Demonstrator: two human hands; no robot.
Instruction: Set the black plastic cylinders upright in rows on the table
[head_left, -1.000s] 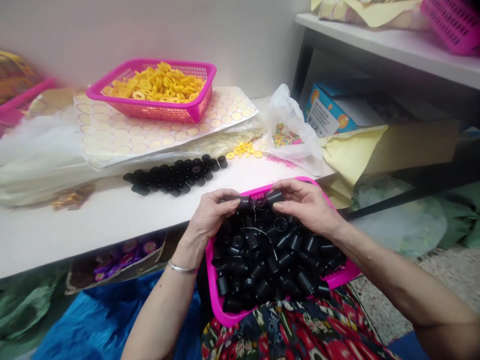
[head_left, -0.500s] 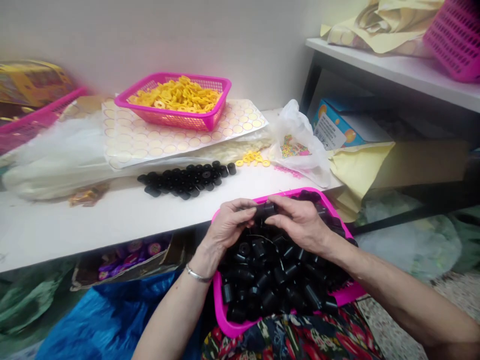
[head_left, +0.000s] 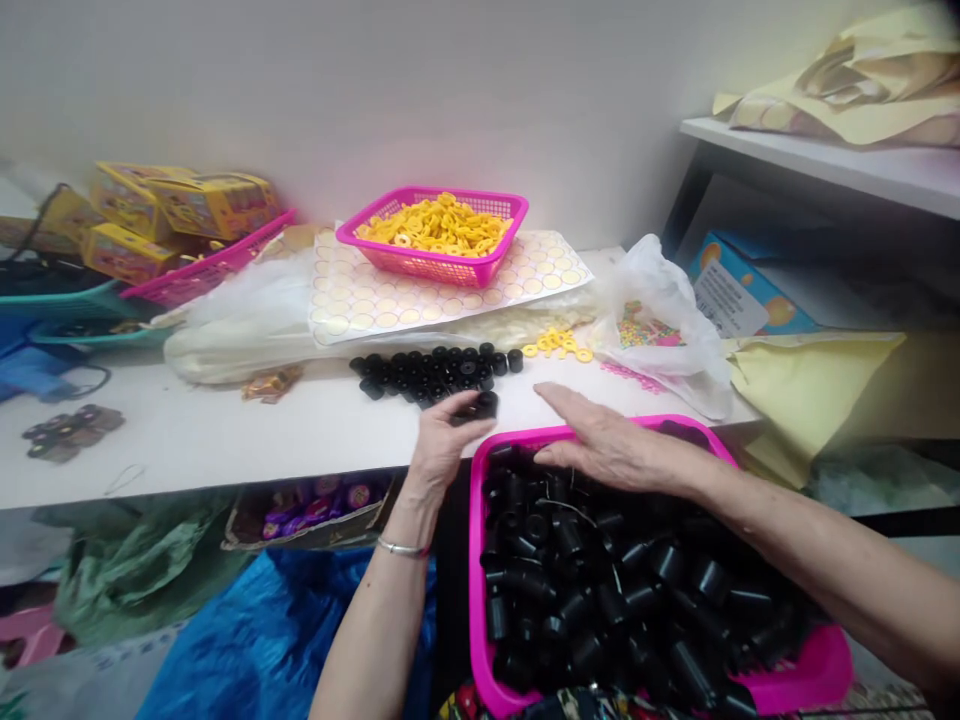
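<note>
My left hand (head_left: 448,432) is closed around a black plastic cylinder (head_left: 487,404), thumb on one side and fingers on the other, just in front of a cluster of black cylinders (head_left: 427,370) on the white table. Whether it grips more than one piece is hard to tell. My right hand (head_left: 592,435) is open, fingers stretched out and thumb apart, with nothing in it. It hovers over the rear of a pink basket (head_left: 478,560) heaped with loose black cylinders (head_left: 585,590). A thin pale strand lies among them.
Behind the cluster, a pink basket of yellow rings (head_left: 352,235) stands on a sheet printed with circles (head_left: 345,312). Loose yellow rings (head_left: 559,345) and a white plastic bag (head_left: 675,350) lie to the right. Yellow boxes (head_left: 217,205) sit at left; a raised shelf (head_left: 810,160) is at right.
My hands, together over the basket before, have parted. The left has carried a black cylinder to the table cluster; the right has let go and opened. The view has shifted left.
</note>
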